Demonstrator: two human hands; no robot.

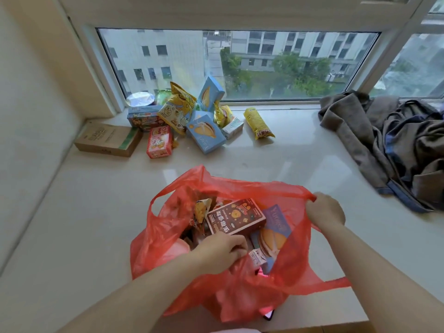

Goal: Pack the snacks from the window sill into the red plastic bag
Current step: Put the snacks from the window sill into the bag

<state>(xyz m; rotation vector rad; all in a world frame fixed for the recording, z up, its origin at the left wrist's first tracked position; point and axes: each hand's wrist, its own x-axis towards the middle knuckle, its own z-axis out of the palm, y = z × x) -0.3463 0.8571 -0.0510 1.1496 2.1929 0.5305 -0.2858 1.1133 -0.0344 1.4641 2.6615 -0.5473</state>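
The red plastic bag [242, 282] stands open on the near part of the pale window sill [300, 155]. Inside it lie a dark red box [236, 218], a purple and blue box [276, 228] and other packets. My left hand [221, 252] reaches into the bag's mouth, fingers curled at the near edge of the dark red box. My right hand [325, 211] pinches the bag's right handle and holds it up. A heap of snacks remains by the window: blue boxes [206, 137], a pink box [159, 145], yellow packets [180, 104] and a yellow tube pack [258, 123].
A brown cardboard box [108, 140] lies in the left corner of the sill. A pile of grey and blue clothes [389, 145] covers the right side. The window glass [240, 63] runs along the back. A wall [28, 116] closes the left.
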